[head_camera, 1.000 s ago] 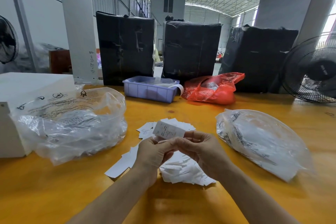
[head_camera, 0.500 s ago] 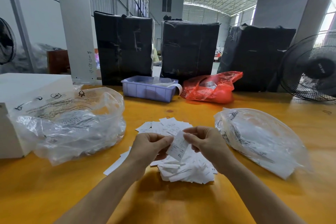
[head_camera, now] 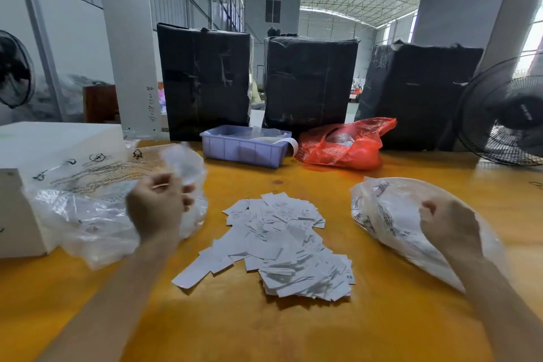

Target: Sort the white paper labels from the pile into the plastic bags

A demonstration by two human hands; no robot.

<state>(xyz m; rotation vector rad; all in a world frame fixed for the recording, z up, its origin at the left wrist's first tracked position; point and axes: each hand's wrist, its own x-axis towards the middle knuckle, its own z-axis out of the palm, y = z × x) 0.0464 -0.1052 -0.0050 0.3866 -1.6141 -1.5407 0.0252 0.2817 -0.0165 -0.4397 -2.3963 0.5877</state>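
A loose pile of white paper labels [head_camera: 282, 241] lies on the yellow table between my arms. My left hand [head_camera: 158, 206] is at the mouth of the crumpled clear plastic bag [head_camera: 88, 214] on the left, fingers curled, with a thin white label edge showing between them. My right hand [head_camera: 446, 226] is pushed into the mouth of the clear plastic bag [head_camera: 390, 214] on the right, which holds white labels. Its fingers are curled, and whatever they hold is hidden. Both hands are blurred.
A white box [head_camera: 17, 185] stands behind the left bag. At the back are a lilac tray [head_camera: 244, 150], a red plastic bag [head_camera: 343, 147] and three black-wrapped bales [head_camera: 205, 79]. A black fan [head_camera: 511, 117] stands at the far right.
Both hands pinched labels together above the pile. They have since parted: the left went to the left bag, the right to the right bag.
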